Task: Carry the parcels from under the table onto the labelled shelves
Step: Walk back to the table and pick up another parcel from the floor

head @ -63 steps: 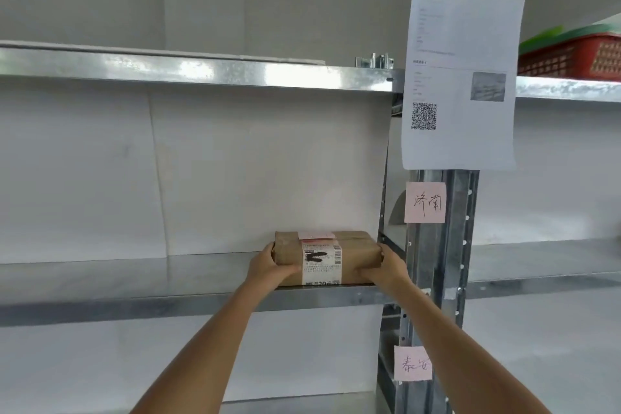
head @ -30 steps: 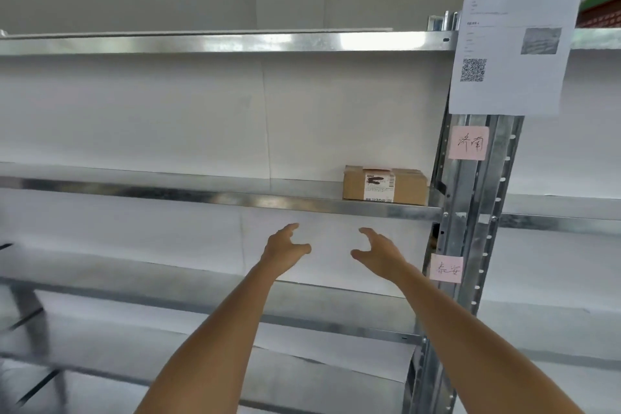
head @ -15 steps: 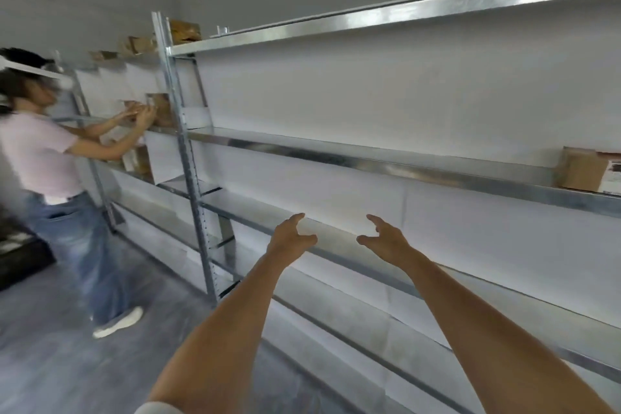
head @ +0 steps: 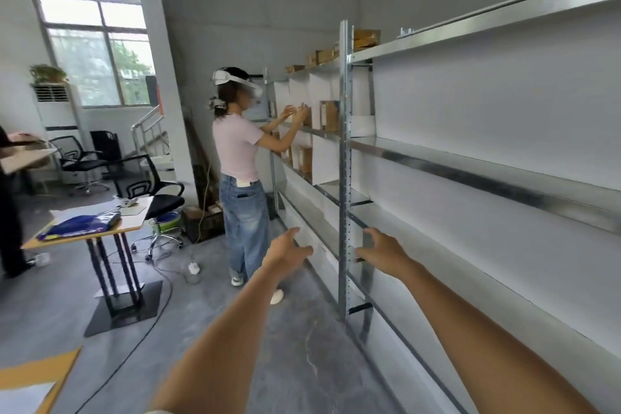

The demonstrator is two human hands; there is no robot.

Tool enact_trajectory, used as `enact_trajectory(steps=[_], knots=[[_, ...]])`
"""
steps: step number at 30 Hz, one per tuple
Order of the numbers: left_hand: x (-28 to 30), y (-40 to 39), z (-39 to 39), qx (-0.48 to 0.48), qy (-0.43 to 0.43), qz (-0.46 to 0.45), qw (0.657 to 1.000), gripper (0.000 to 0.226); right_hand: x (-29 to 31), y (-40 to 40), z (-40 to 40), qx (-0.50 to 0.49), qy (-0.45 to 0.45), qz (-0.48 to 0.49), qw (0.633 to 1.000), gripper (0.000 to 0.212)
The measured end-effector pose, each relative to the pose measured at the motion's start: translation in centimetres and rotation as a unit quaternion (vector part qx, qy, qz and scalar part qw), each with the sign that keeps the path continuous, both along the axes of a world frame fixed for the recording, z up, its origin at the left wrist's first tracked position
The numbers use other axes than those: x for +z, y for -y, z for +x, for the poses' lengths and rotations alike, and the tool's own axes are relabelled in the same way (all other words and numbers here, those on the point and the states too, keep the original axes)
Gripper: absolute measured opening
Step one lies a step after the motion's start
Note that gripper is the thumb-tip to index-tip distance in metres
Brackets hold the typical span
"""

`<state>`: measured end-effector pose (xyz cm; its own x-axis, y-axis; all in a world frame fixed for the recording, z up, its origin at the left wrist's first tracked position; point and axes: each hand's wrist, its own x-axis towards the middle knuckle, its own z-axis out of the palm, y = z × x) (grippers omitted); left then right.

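My left hand [head: 288, 251] and my right hand [head: 383, 249] are stretched out in front of me, both open and holding nothing. They hover beside the metal shelving [head: 470, 175] that runs along the right wall. The parcel I set down is out of view. Brown parcels [head: 329, 115] stand on the far shelf bay, and more parcels [head: 366, 39] lie on its top shelf.
Another person [head: 240, 161] in a headset stands ahead at the far shelves, handling a parcel. A small table [head: 90, 230] with a blue bag stands on the left, office chairs [head: 148, 191] behind it. Cables trail across the grey floor [head: 208, 296]. A shelf upright [head: 344, 161] rises just beyond my hands.
I let go of the parcel on the shelf and drew both hands back. My view has swung left along the shelving, so the parcel is gone from view and the room has appeared.
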<state>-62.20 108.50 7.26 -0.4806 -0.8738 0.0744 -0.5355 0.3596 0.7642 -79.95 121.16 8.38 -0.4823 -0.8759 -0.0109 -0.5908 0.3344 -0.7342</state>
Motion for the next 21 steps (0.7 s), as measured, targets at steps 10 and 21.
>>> enact_trajectory(steps=[10,21], knots=[[-1.9,14.4,6.1,0.165,-0.05,0.025,0.985,0.057,-1.6,20.9,3.2,0.153,-0.004,0.03,0.988,0.072],[-3.2,34.2,14.2,0.232,-0.058,0.024,0.971,0.063,-1.9,45.7,11.9,0.259,-0.089,0.039,0.961,0.074]])
